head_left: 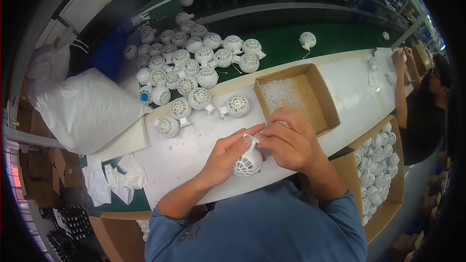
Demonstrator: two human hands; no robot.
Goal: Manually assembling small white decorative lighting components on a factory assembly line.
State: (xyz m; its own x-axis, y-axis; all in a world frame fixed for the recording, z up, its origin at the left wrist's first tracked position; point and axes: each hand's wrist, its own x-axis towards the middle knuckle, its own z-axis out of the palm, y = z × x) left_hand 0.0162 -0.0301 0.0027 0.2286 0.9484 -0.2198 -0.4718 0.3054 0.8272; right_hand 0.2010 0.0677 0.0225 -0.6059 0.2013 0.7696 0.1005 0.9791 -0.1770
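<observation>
Got a white ball-shaped grille housing (249, 158), webbed side (245, 166) near, neck (252, 146) at the far end. It's held between the left hand (222, 159) and right hand (293, 141).

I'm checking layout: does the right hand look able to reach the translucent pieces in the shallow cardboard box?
Probably yes: the cardboard box is open-topped just beyond the right hand, leaving the translucent pieces uncovered, though that hand is busy at the white grilled device.

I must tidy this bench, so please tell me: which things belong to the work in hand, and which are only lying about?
Likely in the work:
white lattice-domed unit, in left hand, right hand at its neck
similar units nearby
cardboard tray with small translucent pieces

Seemingly just lying about:
crumpled white bags
large translucent plastic bag, contents unclear
</observation>
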